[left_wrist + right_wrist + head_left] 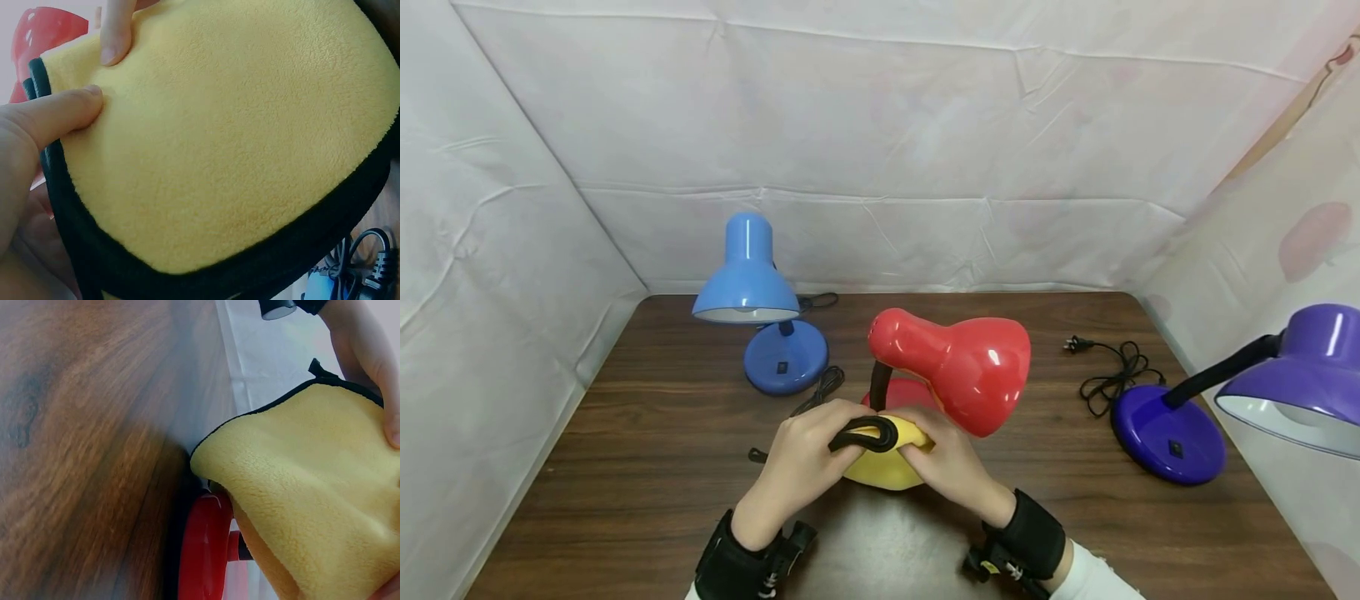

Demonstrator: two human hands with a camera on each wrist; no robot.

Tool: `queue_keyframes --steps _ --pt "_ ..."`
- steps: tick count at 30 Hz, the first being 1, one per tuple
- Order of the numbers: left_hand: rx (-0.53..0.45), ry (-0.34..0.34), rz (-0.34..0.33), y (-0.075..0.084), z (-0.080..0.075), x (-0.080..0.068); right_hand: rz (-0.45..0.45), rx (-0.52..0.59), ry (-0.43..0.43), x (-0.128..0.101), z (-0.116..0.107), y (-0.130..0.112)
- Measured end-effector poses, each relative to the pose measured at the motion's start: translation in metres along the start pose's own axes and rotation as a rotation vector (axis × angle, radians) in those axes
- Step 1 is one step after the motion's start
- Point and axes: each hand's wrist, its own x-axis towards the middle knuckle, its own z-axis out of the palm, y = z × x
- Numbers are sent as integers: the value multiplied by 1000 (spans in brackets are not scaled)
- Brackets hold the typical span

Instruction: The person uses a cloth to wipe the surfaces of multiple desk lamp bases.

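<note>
A plush yellow cloth (pixel 880 472) with dark edging hangs folded between both hands, in front of the red desk lamp (pixel 981 367). My left hand (pixel 808 446) grips its top edge on the left, while my right hand (pixel 953 457) pinches the same edge on the right. In the left wrist view a thumb presses on the cloth's (pixel 231 131) fleecy face. Seen from the right wrist, the cloth (pixel 300 469) hangs beside the lamp's red base (pixel 206 547). The cloth and hands hide part of that base in the head view.
A light blue desk lamp (pixel 747 279) stands at the back left, its black cord (pixel 827 383) beside it. On the right is a purple desk lamp (pixel 1171 437) with a coiled cord and plug (pixel 1116 375). White sheeting (pixel 880 125) surrounds the wooden table (pixel 625 467).
</note>
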Motion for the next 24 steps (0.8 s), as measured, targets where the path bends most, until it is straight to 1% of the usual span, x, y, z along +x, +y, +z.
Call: queue_keyframes --steps 3,5,7,8,10,14,15,16,19,22,24 --pt "-12 -9 6 0 0 2 39 31 7 -1 -3 2" --pt "-17 -2 21 0 0 3 49 29 19 -2 -5 5" --pt "-15 5 27 0 0 3 54 5 32 -5 -7 6" --pt "-12 7 27 0 0 3 54 -10 43 -4 -9 3" --pt "-5 10 22 0 -1 4 85 -33 52 -2 -13 -7" --pt "-4 6 -3 0 -3 4 168 -40 86 4 -23 -28" --pt "-9 10 -4 -1 -3 5 186 -35 100 4 -24 -27" --pt "-12 18 0 -2 -3 5 184 -30 122 3 -25 -25" --pt "-26 44 13 -5 -4 6 192 7 170 2 -29 -19" --pt "-35 73 24 -8 -3 8 211 103 179 1 -36 -14" --pt "-43 86 17 -10 -3 8 223 157 176 0 -41 -12"
